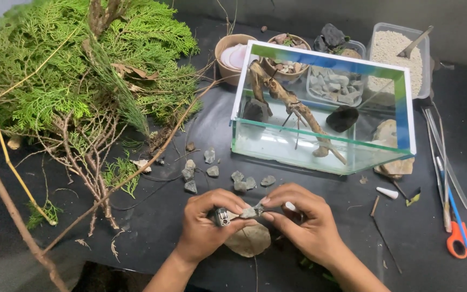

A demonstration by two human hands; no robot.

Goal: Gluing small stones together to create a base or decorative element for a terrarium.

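My left hand (207, 221) grips a small silvery tube (222, 217) with its tip against a small grey stone piece (249, 211). My right hand (301, 219) pinches that stone piece from the right, thumb and forefinger closed on it. Both hands hover just above a flat tan stone (249, 241) lying on the black table. Several loose grey stone chips (212, 172) lie just beyond the hands. Behind them stands a glass tank (320, 148) holding a driftwood branch (290, 105) and a dark rock (342, 118).
A big pile of green conifer sprigs and bare twigs (77, 75) fills the left. Two clay pots (232, 54), a tub of white gravel (398, 54) and a tub of stones stand at the back. Long tweezers and orange-handled scissors (463, 240) lie on the right.
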